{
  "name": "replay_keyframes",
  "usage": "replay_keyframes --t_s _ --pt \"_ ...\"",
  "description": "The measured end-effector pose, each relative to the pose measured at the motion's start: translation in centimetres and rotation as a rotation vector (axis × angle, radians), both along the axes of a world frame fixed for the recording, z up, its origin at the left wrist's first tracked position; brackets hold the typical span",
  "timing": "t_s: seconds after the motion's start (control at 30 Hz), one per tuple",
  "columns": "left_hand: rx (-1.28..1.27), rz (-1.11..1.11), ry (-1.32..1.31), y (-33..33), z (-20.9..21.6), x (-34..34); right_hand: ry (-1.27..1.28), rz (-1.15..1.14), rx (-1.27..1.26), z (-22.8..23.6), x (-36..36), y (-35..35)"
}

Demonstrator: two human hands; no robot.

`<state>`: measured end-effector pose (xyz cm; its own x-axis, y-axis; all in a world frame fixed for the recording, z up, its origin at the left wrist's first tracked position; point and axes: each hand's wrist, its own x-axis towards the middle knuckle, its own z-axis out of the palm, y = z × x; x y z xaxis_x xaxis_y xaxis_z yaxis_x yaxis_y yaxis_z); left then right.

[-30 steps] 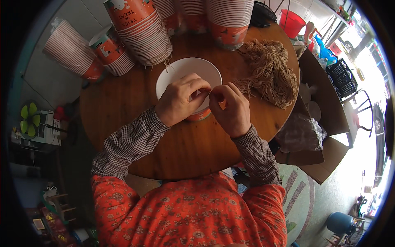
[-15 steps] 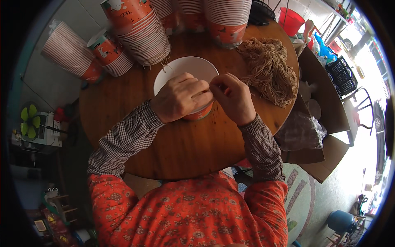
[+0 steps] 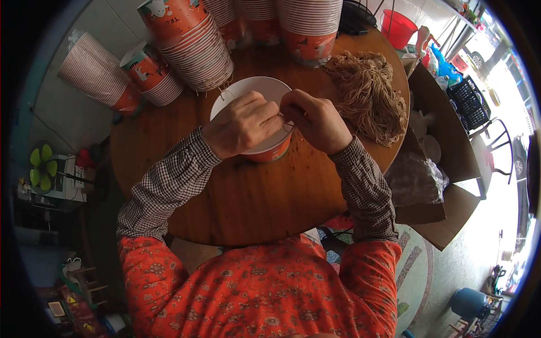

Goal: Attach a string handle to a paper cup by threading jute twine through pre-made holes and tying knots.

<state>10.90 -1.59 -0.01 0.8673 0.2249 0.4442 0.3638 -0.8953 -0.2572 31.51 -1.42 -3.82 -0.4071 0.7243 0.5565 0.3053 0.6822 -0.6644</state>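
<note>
A round paper bucket (image 3: 265,155), white inside and orange with a printed pattern outside, stands upright on the wooden table. Over its near right rim my left hand (image 3: 245,121) is closed, its fingertips bent inward against those of the other hand. My right hand (image 3: 315,121) pinches at the same spot on the rim, with a thin strand of twine (image 3: 288,126) showing under its fingers. What the left fingers hold is hidden. A short twine loop (image 3: 224,93) sticks out at the bucket's far left rim.
A loose heap of tan twine (image 3: 369,96) lies on the table's right. Stacked paper buckets (image 3: 197,59) line the far side, some wrapped in plastic, with a tilted wrapped stack (image 3: 96,67) at far left. An open cardboard box (image 3: 445,135) stands beyond the table's right edge.
Both hands have moved slightly away from me and stay together at the rim. The right hand has turned, and a bit of twine now shows below its fingers. The bucket has barely shifted.
</note>
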Motion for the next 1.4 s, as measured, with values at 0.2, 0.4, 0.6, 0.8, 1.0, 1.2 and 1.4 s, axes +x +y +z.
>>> replay_keyframes --t_s 0.2,0.4,0.6,0.8,1.0,1.2,1.4 --pt "0.156 -0.114 0.036 0.6 0.4 -0.1 0.067 0.074 -0.133 0.3 0.2 0.1" --pt "0.107 -0.088 0.057 0.6 0.8 -0.2 0.058 0.093 -0.138 0.4 0.3 0.2" --pt "-0.238 0.003 -0.109 0.3 0.5 0.3 0.009 -0.025 0.079 -0.4 -0.1 -0.3" --pt "-0.619 0.098 -0.271 0.1 -0.9 0.3 -0.058 -0.18 0.111 -0.6 -0.5 -1.7" --pt "-0.822 0.065 -0.378 -0.3 -1.4 0.3 -0.029 -0.191 0.035 -1.2 -0.7 -2.0" --pt "-1.201 0.318 -0.543 -0.2 -1.4 -0.1 -0.05 -0.273 0.111 -1.4 -1.4 -2.6" --pt "-1.166 0.32 -0.526 -0.1 -2.1 -0.1 0.015 -0.284 0.03 -1.3 -1.5 -3.5"
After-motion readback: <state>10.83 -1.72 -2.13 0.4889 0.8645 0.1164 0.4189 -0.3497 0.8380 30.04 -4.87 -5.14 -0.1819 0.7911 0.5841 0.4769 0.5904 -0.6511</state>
